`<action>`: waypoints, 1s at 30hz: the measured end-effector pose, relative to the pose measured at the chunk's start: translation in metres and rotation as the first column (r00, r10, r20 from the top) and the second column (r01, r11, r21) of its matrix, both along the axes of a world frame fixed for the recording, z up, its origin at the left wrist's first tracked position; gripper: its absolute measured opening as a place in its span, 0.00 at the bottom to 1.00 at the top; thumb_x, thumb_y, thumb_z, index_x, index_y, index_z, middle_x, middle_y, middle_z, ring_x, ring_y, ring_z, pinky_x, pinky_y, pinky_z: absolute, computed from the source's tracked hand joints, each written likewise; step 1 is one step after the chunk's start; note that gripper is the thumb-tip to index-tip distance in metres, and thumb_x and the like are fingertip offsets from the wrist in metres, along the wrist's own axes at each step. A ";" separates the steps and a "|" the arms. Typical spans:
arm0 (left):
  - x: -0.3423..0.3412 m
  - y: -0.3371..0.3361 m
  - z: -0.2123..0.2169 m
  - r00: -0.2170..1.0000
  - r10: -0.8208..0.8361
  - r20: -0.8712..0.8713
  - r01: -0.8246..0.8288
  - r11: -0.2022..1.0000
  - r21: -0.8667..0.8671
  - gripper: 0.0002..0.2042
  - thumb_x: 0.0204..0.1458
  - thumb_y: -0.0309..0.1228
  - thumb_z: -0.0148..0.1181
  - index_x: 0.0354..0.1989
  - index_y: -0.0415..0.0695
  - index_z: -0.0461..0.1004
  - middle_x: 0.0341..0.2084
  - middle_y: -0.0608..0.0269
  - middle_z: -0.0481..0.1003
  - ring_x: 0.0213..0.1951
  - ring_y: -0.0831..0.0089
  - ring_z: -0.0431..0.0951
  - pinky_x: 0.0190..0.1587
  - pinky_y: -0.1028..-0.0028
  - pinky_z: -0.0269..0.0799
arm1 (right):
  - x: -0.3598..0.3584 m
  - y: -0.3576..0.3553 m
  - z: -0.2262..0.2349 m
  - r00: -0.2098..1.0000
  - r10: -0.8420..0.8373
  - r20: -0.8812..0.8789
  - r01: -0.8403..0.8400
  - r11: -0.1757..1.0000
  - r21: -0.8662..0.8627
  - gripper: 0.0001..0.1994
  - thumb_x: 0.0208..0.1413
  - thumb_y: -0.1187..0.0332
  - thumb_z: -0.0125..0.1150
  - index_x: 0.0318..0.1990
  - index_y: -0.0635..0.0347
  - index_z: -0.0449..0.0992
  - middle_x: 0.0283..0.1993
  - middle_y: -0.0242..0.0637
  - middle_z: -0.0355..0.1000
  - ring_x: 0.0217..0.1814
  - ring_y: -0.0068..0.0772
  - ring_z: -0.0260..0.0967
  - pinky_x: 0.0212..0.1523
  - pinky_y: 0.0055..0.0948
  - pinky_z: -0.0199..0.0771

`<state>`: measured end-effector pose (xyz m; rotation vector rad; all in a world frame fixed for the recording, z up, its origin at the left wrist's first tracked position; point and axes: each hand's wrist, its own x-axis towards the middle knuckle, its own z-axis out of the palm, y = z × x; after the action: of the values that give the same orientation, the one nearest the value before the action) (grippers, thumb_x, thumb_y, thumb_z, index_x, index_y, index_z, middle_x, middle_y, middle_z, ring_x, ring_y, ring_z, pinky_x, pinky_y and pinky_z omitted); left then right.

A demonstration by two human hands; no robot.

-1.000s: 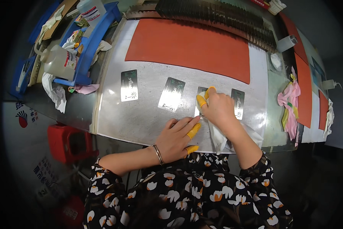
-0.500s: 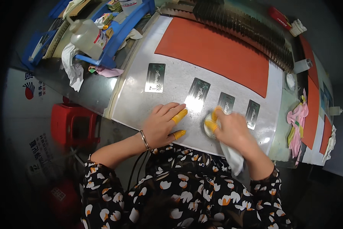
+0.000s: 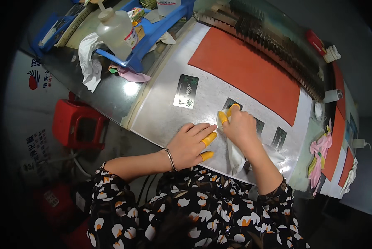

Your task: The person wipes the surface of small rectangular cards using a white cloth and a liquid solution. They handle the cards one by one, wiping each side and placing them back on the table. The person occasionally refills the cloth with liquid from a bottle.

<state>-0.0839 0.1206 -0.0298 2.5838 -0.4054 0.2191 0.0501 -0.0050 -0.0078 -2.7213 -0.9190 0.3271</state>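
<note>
My right hand (image 3: pixel 242 124) is closed on a white cloth (image 3: pixel 236 157), its yellow-capped fingers pressing the cloth at a dark, shiny card (image 3: pixel 233 102). Most of that card is hidden beneath hand and cloth. My left hand (image 3: pixel 194 143) lies flat on the grey work sheet (image 3: pixel 155 118) with fingers stretched and holds nothing; two fingers wear yellow finger cots. To the left is another card (image 3: pixel 186 91) with a palm-tree design. Behind my right hand a third card (image 3: pixel 259 125) shows in part, and a further card (image 3: pixel 279 138) lies to its right.
An orange-red mat (image 3: pixel 248 74) covers the far part of the sheet, before a slotted rack (image 3: pixel 273 41) of dark plates. At the far left stand a squeeze bottle (image 3: pixel 117 35) and blue tray (image 3: pixel 157 35). Pink cloth (image 3: pixel 319 151) lies right. A red stool (image 3: pixel 78 124) stands below left.
My right hand has moved the cloth from near the third card up and left onto the second one. My left hand stays flat on the sheet. The whole view has shifted somewhat.
</note>
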 end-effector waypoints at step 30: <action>-0.023 0.080 -0.004 0.920 0.338 0.197 -0.288 0.926 -0.244 0.18 0.40 0.24 0.57 0.43 0.37 0.70 0.42 0.52 0.71 0.44 0.56 0.70 0.47 0.66 0.64 | -0.002 0.108 0.000 0.964 0.253 -0.081 -0.241 0.961 0.138 0.14 0.45 0.64 0.53 0.31 0.69 0.71 0.28 0.55 0.72 0.33 0.53 0.71 0.36 0.45 0.70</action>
<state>-0.1067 0.2005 -0.0335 2.4050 -0.0380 0.6527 0.0483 0.1026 -0.0078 -2.4549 -1.2106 0.4295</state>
